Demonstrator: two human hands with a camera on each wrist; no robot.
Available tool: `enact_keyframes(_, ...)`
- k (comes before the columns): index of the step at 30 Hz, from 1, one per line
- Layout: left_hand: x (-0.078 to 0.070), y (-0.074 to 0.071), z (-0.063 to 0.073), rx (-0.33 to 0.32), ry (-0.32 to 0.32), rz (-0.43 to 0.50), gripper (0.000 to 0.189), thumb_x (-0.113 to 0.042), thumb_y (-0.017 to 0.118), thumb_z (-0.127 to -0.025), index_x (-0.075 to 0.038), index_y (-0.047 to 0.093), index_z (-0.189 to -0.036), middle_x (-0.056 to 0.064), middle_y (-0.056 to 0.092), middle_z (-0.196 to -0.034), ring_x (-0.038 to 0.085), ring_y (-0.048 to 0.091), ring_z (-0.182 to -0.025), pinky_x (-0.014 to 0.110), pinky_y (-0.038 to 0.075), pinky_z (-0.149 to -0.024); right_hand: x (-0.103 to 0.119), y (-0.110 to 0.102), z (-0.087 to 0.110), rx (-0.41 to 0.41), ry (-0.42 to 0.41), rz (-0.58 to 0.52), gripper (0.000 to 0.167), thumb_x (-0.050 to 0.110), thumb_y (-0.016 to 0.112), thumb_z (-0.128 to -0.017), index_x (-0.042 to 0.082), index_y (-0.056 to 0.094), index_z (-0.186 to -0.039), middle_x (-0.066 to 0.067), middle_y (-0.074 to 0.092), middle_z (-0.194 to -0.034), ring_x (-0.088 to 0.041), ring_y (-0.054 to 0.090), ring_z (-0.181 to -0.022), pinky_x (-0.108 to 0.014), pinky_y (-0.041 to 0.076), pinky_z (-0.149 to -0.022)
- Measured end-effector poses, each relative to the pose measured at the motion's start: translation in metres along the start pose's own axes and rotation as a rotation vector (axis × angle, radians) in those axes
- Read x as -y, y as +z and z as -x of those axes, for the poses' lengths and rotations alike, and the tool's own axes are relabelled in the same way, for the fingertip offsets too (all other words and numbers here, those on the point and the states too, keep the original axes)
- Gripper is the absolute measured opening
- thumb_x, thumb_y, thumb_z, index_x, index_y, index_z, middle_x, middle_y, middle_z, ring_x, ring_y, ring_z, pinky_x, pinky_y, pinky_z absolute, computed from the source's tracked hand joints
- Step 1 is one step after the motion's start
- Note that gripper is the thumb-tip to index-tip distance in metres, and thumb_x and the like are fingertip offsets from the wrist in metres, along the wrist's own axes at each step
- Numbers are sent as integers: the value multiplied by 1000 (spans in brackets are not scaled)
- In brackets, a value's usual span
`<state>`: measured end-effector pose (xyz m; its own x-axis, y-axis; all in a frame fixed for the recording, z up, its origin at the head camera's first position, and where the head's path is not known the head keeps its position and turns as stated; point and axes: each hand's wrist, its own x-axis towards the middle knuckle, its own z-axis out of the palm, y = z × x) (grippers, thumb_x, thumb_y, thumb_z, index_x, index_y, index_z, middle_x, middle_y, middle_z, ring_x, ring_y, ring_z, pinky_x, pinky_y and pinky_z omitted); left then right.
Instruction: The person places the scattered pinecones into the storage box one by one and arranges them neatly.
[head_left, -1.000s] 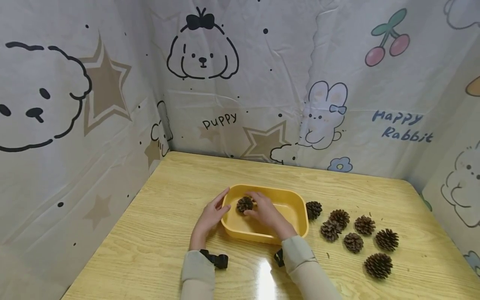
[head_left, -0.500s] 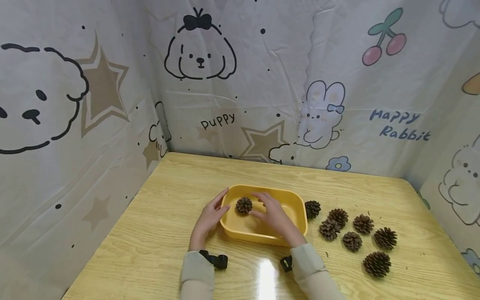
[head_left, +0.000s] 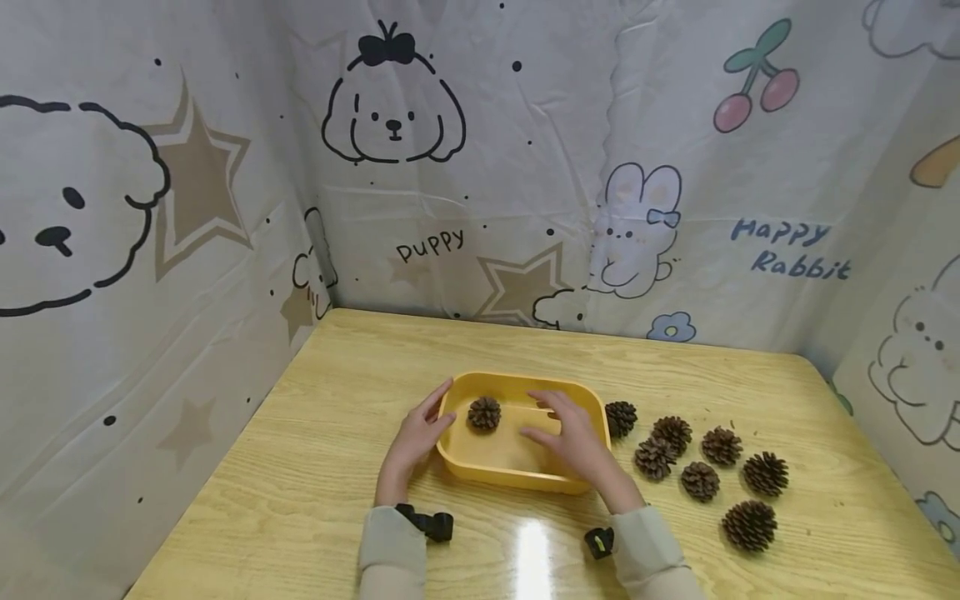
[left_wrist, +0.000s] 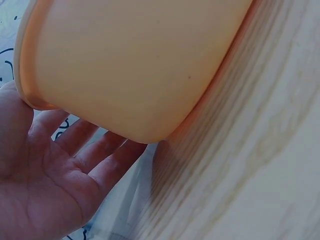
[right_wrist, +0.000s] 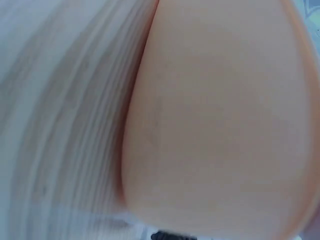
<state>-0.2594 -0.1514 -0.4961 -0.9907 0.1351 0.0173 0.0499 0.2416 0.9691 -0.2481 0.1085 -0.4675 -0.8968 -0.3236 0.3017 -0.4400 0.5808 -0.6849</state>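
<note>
A yellow plastic basin (head_left: 517,477) sits on the table with one pine cone (head_left: 484,413) inside, toward its left end. My left hand (head_left: 416,433) holds the basin's left side, thumb over the rim and fingers along the outer wall. Seen from the left wrist, the fingers of that hand (left_wrist: 65,165) lie against the outside of the basin (left_wrist: 130,65). My right hand (head_left: 573,437) hovers over the basin's right half, fingers spread and loosely bent, holding nothing. The right wrist view is mostly filled by the basin's outer wall (right_wrist: 215,120).
Several pine cones lie on the wooden table (head_left: 315,467) right of the basin; one dark cone (head_left: 621,418) is close by its right wall, and a larger cone (head_left: 750,526) is nearest the front. A printed cloth (head_left: 480,167) hangs around the table's back and sides.
My right hand has let go of the pine cone in the basin and drawn back to the right, its fingers spreading. The left hand stays at the basin's left side.
</note>
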Motion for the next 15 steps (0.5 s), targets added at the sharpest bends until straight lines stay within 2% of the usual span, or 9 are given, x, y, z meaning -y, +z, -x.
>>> enact_keyframes(10, 0, 1, -1, -4, -20, -3, 58, -9, 55, -99, -17, 36, -153, 14, 31, -160, 36, 32, -147, 50, 29, -121, -12, -28, 24, -144, -33, -28, 55, 15, 78, -82, 5, 58, -132, -15, 62, -128, -32, 61, -117, -41, 56, -96)
enact_keyframes(15, 0, 1, 0, -3, -18, 19, 58, -9, 55, -99, -15, 36, -153, 15, 30, -160, 37, 30, -147, 50, 28, -121, -22, -42, 36, -234, -56, 14, 53, 10, 79, -80, 6, 60, -130, -15, 63, -124, -32, 62, -112, -38, 57, -91)
